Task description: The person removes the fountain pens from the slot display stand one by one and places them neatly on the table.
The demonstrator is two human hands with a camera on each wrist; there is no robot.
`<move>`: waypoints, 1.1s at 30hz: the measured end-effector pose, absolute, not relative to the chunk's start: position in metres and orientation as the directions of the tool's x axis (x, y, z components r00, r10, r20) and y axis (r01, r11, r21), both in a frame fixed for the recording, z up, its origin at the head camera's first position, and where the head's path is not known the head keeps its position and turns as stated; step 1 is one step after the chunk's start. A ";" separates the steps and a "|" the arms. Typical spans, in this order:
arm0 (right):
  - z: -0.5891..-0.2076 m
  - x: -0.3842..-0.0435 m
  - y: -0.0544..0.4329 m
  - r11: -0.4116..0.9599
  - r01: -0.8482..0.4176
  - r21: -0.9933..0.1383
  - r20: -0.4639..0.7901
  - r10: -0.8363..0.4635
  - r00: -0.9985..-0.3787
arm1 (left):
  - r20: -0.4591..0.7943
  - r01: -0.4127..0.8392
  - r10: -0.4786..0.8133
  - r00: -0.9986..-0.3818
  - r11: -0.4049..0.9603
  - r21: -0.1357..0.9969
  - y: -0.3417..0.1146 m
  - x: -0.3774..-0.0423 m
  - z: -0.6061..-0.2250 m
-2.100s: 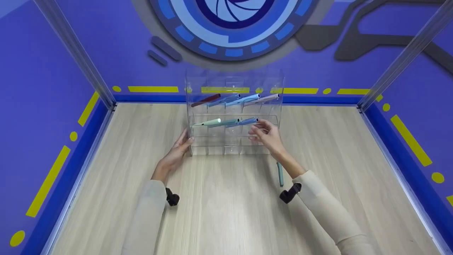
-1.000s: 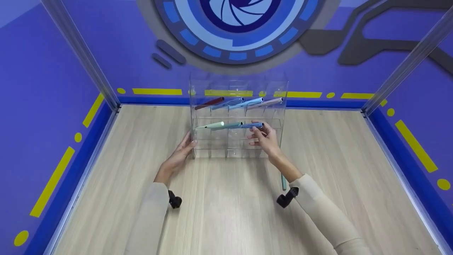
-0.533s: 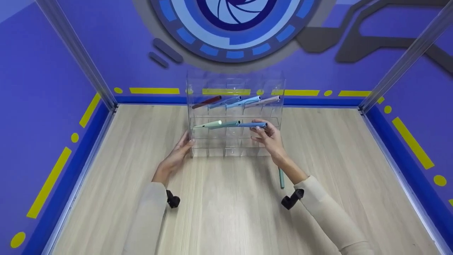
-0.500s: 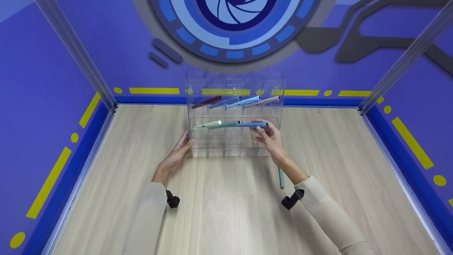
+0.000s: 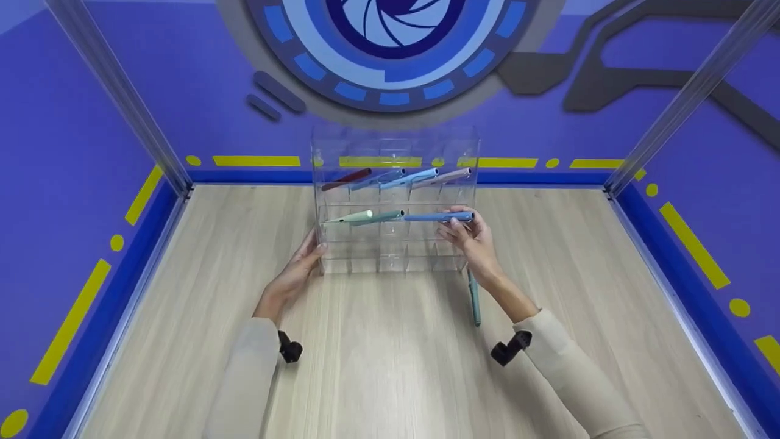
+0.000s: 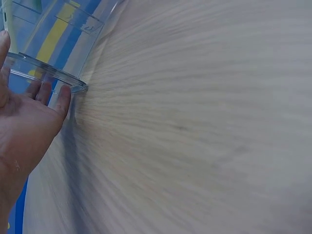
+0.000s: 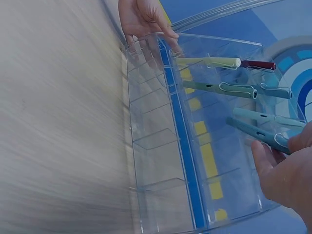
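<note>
A clear compartmented pen rack [image 5: 393,263] stands on the table. My left hand [image 5: 294,272] rests against its left side, fingers fairly straight along the side and thumb at the front corner. My right hand [image 5: 478,247] pinches a blue pen [image 5: 429,217] near its right end, at the rack's middle tier. The pen lies almost level; whether its far end touches the rack, I cannot tell. Left of it on that tier lie a teal pen [image 5: 381,217] and a pale green pen [image 5: 356,216]. Above are dark red [image 5: 347,179], blue [image 5: 381,178], light blue [image 5: 411,178] and pinkish [image 5: 445,177] pens.
A green pen [image 5: 475,302] lies on the wooden table [image 5: 378,366] below the right hand, partly hidden by it. Blue patterned walls [image 5: 73,152] enclose the back and sides, with metal posts [image 5: 131,103] at the corners.
The blue pen has moved right relative to the rack with my right hand and turned from slanted to nearly level. My left hand stays at the rack's side. The head view shifts slightly.
</note>
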State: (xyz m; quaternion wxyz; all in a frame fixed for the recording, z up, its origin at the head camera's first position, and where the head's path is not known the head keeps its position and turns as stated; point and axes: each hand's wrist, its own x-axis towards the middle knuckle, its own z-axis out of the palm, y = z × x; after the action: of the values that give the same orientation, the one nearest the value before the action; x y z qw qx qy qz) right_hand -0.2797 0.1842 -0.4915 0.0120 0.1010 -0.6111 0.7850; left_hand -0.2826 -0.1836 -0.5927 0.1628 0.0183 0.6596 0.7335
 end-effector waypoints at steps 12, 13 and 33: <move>-0.484 -0.269 0.200 -0.253 -0.113 -0.961 0.133 -0.064 -0.989 | -0.231 -0.251 0.224 -0.947 -0.066 0.966 -0.182 -0.280 -0.592; -0.484 -0.268 0.202 -0.256 -0.109 -0.961 0.131 -0.069 -0.989 | -0.228 -0.248 0.223 -0.948 -0.068 0.966 -0.182 -0.281 -0.593; -0.494 -0.260 0.246 -0.023 -0.020 -1.000 0.023 -0.114 -0.993 | -0.244 -0.269 0.211 -0.947 -0.100 0.958 -0.180 -0.282 -0.595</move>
State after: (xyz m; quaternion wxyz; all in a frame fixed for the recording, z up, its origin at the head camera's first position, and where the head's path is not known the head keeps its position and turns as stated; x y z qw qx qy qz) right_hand -0.2596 0.2456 -0.4939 -0.0327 0.0480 -0.6981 0.7137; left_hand -0.2819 -0.1800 -0.5946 0.1618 -0.0222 0.6510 0.7413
